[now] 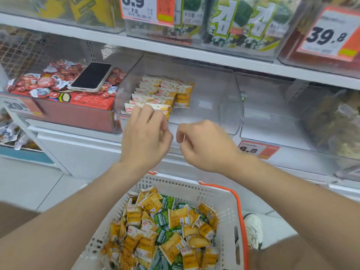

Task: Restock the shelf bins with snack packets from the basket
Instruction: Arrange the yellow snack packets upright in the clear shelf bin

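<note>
Yellow-and-white snack packets (155,94) are stacked in two rows inside one clear plastic bin (224,106) on the middle shelf (194,53), at 12 o'clock from the hands. Both rows run from the bin's front back toward 12 o'clock, and the packets overlap like tiles. In the left row about seven packets can be counted, each with its long axis lying across the bin from 9 to 3 o'clock. The right row is shorter, and its front packet stands with its long axis pointing toward 12 o'clock.

Two hands are raised at the bin's front edge. The left hand (145,139) is curled with its fingertips against the frontmost packet; whether that packet is pinched cannot be told. The right hand (204,145), at 3 o'clock from the left, is clenched, and nothing can be seen in it.

One white perforated basket (175,182) with orange handles (239,207) is seen at 6 o'clock, heaped with loose packets (165,230) of two kinds, yellow and green, pointing every way; these are too many to count.

One phone (92,76) is laid face up at 10 o'clock on a pile of red cups (48,82).
</note>
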Action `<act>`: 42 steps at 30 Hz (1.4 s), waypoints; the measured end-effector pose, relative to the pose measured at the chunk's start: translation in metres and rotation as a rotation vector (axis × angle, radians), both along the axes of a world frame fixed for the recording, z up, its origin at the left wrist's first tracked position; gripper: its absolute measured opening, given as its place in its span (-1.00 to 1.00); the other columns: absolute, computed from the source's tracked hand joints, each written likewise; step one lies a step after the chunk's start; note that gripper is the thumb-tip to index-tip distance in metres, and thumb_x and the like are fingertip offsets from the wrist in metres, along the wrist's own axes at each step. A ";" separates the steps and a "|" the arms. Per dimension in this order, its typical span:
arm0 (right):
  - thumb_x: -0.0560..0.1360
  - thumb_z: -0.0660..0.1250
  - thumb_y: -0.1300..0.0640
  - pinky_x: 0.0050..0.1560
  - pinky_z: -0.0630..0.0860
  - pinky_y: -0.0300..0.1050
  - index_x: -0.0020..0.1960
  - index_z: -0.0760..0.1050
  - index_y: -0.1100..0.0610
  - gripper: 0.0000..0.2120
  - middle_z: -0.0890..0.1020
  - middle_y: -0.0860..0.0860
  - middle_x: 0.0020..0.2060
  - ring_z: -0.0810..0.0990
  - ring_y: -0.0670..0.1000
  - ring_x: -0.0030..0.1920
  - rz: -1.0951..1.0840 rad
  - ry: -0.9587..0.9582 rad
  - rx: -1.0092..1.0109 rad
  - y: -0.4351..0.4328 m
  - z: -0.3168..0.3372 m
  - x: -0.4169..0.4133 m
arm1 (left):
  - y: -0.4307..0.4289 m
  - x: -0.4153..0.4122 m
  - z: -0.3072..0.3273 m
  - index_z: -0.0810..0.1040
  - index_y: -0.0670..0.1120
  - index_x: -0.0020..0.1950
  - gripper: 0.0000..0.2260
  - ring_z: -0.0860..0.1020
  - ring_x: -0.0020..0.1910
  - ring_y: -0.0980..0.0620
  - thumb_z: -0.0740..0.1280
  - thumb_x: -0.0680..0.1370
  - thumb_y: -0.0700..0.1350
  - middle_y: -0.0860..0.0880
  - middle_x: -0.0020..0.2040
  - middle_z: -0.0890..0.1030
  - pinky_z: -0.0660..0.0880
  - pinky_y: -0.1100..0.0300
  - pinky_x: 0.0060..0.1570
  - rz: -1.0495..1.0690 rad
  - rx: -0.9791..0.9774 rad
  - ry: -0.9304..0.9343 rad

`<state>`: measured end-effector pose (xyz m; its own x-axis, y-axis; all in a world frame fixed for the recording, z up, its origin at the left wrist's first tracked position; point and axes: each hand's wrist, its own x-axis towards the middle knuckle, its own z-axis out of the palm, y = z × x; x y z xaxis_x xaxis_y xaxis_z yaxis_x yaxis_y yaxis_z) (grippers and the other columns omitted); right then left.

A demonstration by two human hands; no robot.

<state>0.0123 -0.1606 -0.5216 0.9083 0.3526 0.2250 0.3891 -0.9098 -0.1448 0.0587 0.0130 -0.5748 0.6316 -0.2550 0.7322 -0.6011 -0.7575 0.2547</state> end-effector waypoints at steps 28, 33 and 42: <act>0.63 0.25 0.19 -0.43 0.26 -0.11 0.25 0.47 0.07 -0.80 0.32 0.00 -0.22 0.42 0.01 -0.32 0.213 0.602 -0.543 0.018 -0.077 -0.007 | 0.009 -0.028 -0.230 0.61 -0.09 0.24 -0.82 0.63 -0.07 -0.07 0.37 0.64 -0.17 -0.09 -0.07 0.62 0.53 0.10 -0.12 0.011 0.449 1.302; 0.64 0.24 0.19 -0.27 0.45 -0.09 0.37 0.47 0.07 -0.69 0.54 0.10 0.13 0.61 0.14 -0.02 0.185 0.590 -0.499 0.006 -0.069 -0.007 | 0.001 -0.017 -0.175 0.61 -0.33 -0.09 -0.79 0.73 -0.33 -0.04 0.27 0.66 -0.27 -0.24 -0.25 0.68 0.70 -0.08 -0.17 0.011 0.052 1.516; 0.32 0.59 -0.12 -0.01 0.60 0.13 0.38 0.25 0.01 -0.22 0.48 0.03 -0.01 0.57 0.13 0.02 0.032 0.639 -0.145 -0.009 -0.038 -0.011 | -0.025 -0.023 -0.026 0.52 -0.40 0.05 -0.87 0.75 -0.20 -0.19 0.33 0.63 -0.30 -0.28 -0.16 0.67 0.69 0.04 -0.27 -0.096 -0.450 1.733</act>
<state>0.0013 -0.1699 -0.5596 0.8361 0.3678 -0.4070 0.2943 -0.9269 -0.2330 0.0353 -0.0118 -0.6008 0.6737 -0.3219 -0.6653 0.5149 -0.4412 0.7349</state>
